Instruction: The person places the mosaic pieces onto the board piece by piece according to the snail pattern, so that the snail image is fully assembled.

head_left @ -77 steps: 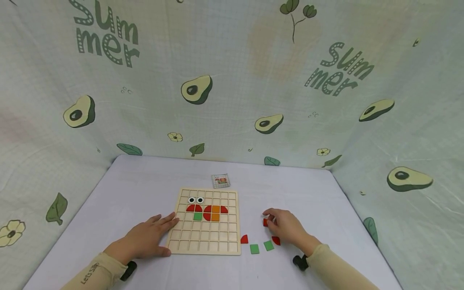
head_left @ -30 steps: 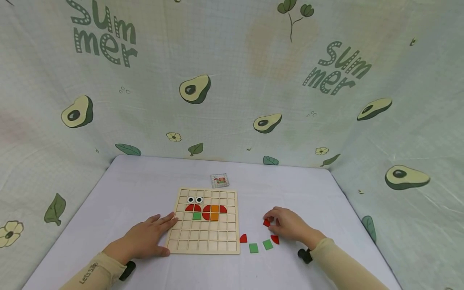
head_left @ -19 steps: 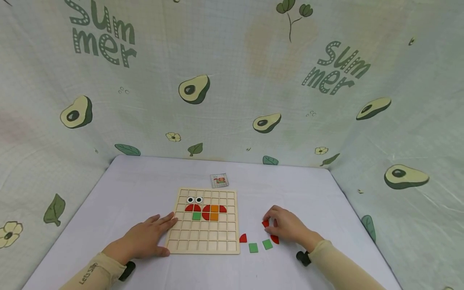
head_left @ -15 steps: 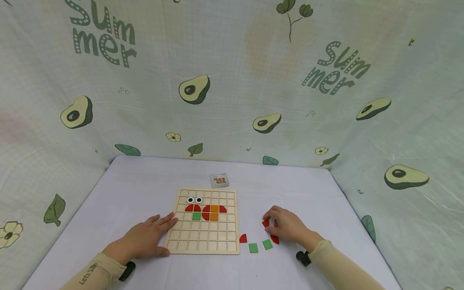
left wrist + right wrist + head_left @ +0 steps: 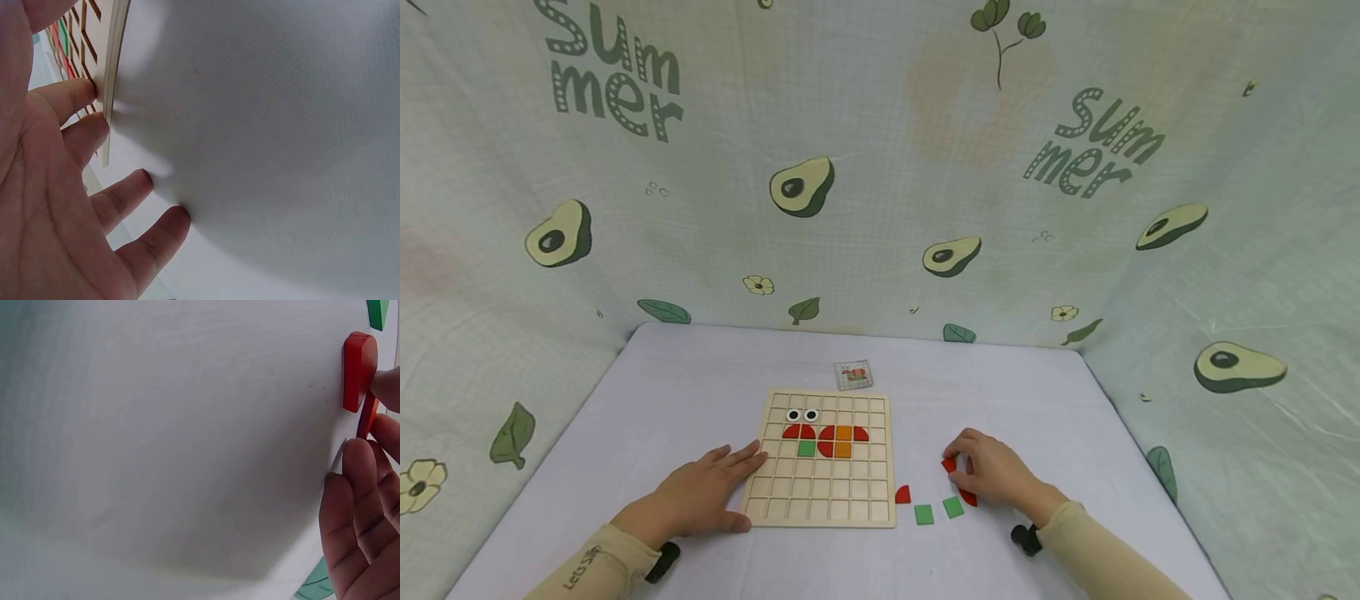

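Fingers (image 5: pixel 959 442) of a person's right hand (image 5: pixel 997 473) pinch a red piece (image 5: pixel 949 464) close to the tabletop (image 5: pixel 1015 383), a red quarter-circle (image 5: pixel 968 499) lying just beside the thumb. Two green squares (image 5: pixel 924 514) and a second red wedge (image 5: pixel 903 495) lie left of that grasp and nearer the person, the wedge beside a gridded wooden board (image 5: pixel 818 489). Fingers of the left hand (image 5: pixel 703 493), spread and grasping nothing, touch the board's left edge; past their tips, eye pieces (image 5: pixel 793 415) and coloured pieces (image 5: pixel 843 450) fill cells, with a picture card (image 5: pixel 853 375) farther beyond.
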Tool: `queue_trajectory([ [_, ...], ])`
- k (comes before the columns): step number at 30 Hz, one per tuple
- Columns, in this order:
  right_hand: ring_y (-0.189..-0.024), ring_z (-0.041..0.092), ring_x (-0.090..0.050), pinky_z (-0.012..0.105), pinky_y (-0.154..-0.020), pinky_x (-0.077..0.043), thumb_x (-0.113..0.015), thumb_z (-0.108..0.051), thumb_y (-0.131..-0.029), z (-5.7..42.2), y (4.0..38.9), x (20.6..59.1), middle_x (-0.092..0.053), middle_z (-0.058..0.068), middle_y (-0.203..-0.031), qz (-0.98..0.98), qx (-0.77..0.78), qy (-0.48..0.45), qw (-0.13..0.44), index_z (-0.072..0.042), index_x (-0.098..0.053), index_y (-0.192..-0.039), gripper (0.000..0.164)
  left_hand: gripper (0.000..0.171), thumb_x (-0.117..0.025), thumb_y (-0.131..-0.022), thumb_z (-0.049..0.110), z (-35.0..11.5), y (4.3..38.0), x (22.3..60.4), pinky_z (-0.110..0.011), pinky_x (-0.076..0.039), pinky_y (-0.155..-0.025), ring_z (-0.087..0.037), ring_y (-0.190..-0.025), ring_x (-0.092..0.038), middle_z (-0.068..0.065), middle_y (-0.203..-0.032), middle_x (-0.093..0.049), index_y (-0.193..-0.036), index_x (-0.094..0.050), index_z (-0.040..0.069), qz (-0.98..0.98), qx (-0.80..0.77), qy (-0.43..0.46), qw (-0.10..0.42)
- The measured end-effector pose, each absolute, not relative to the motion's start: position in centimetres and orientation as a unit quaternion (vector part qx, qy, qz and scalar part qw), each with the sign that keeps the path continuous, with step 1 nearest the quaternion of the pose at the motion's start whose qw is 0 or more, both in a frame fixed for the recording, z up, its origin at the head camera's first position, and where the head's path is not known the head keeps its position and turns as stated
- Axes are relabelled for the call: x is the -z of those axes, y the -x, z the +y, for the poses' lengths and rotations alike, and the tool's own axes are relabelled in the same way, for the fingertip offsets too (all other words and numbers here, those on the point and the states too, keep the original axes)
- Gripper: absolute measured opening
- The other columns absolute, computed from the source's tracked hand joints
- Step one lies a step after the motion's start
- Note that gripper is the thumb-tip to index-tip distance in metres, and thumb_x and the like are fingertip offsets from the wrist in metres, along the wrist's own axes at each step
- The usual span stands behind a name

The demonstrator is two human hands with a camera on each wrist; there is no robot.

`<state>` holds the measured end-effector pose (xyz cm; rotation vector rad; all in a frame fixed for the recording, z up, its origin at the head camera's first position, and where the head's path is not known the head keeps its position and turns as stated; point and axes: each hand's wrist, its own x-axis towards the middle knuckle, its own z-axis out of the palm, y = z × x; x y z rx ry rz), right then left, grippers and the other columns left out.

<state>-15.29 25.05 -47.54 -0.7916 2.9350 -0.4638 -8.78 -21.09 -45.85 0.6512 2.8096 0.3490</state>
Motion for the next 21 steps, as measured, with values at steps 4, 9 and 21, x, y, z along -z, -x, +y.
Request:
queue_trajectory([
  [4, -0.073, 0.004, -0.049, 0.024, -0.063, -0.047, -0.079, -0.022, -0.083, 24.9, 15.2, 47.6, -0.056, -0.011, -0.099, 0.954, 0.155, 0.254, 0.035, -0.020, -0.072, -0.103, 0.022, 0.091, -0.081, -0.076, 0.052, -21.1, 8.6, 45.7, -0.062, -0.039, -0.102, -0.054, -0.131, -0.039, -0.012, -0.156, -0.038, -0.148, -0.047, 0.007, 0.960, -0.118, -0.226, 0.115],
  [9, -0.072, 0.004, -0.049, 0.023, -0.063, -0.047, -0.080, -0.022, -0.081, 24.9, 15.4, 47.7, -0.055, -0.012, -0.097, 0.953, 0.159, 0.257, 0.031, -0.021, -0.071, -0.101, 0.022, 0.092, -0.080, -0.076, 0.053, -21.0, 8.6, 45.5, -0.062, -0.039, -0.101, -0.054, -0.131, -0.039, -0.013, -0.156, -0.038, -0.148, -0.047, 0.007, 0.959, -0.120, -0.228, 0.114],
  [21, -0.069, 0.004, -0.049, 0.022, -0.060, -0.047, -0.079, -0.022, -0.081, 23.3, 16.1, 46.6, -0.057, -0.014, -0.096, 0.952, 0.163, 0.258, 0.021, -0.023, -0.072, -0.100, 0.020, 0.092, -0.080, -0.076, 0.053, -21.1, 8.7, 45.8, -0.064, -0.040, -0.099, -0.054, -0.131, -0.039, -0.011, -0.157, -0.038, -0.149, -0.047, 0.009, 0.961, -0.116, -0.224, 0.115],
])
